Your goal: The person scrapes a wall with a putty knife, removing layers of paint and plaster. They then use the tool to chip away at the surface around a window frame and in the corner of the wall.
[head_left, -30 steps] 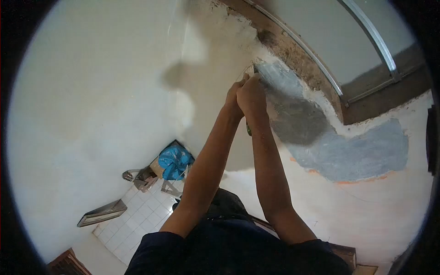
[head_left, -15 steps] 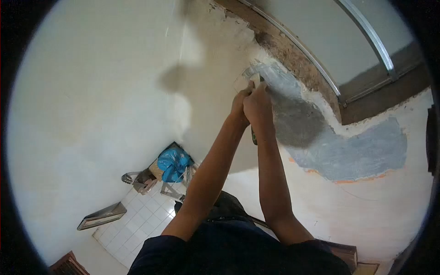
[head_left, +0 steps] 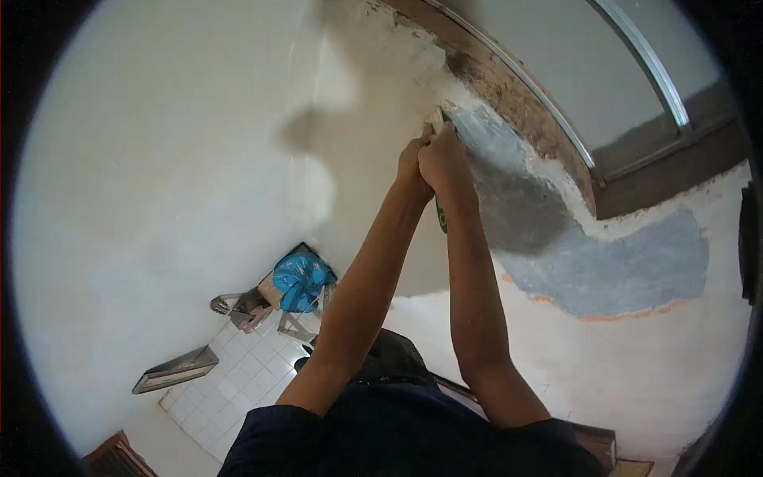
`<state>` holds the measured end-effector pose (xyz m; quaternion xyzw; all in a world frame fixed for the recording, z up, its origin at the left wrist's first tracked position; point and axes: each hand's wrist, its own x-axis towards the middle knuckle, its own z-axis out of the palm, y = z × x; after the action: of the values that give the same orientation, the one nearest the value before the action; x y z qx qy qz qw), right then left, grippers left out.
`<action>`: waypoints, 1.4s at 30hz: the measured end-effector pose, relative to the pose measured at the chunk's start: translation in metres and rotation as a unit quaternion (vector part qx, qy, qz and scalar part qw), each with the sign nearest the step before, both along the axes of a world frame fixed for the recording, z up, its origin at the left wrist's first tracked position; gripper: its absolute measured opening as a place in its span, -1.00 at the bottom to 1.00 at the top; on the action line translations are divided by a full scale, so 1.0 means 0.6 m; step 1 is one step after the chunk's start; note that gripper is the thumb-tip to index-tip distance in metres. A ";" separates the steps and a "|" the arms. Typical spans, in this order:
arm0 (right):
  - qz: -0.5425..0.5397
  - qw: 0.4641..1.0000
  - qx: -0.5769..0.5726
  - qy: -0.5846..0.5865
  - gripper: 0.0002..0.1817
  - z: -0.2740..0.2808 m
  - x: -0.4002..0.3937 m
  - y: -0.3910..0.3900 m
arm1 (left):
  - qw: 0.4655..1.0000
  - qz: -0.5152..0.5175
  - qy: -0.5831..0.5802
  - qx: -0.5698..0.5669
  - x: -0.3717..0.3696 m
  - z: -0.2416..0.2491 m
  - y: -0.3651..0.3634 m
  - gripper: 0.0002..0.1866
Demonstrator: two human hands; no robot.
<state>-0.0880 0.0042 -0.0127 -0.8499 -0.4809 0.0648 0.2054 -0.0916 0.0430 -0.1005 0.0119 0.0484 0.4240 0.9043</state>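
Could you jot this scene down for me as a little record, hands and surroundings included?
Left hand: closed on a tool, against the right hand
Right hand: closed on the same tool
Tool: mostly hidden; green showing on the handle
Tool tip: by the grey patch's upper end; contact unclear
Wall: pale, with a grey patch
Floor: white tiles
Bag: blue

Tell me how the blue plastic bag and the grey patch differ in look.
Colour: the blue plastic bag is vivid, the grey patch dull.
Surface: the bag is crumpled and shiny, the patch fairly flat.
Extent: the bag looks compact, the patch long and sprawling.
Both have irregular outlines.
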 end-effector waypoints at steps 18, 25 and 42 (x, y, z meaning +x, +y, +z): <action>0.012 0.999 0.003 0.036 -0.52 -0.007 0.010 -0.014 | 0.998 -0.015 0.029 0.061 -0.018 0.011 -0.013 -0.60; 0.055 0.997 -0.021 -0.049 -0.64 -0.010 0.003 0.002 | 0.998 0.017 0.049 0.030 -0.008 0.010 -0.023 -0.68; 0.017 0.999 0.032 0.005 -0.67 -0.060 0.012 0.013 | 0.998 0.008 0.022 0.058 0.017 -0.067 0.032 -0.68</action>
<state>-0.0806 0.0120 -0.0488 -0.8344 -0.4959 0.0572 0.2334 -0.0815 0.0619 -0.1408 0.0728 0.0440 0.4333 0.8972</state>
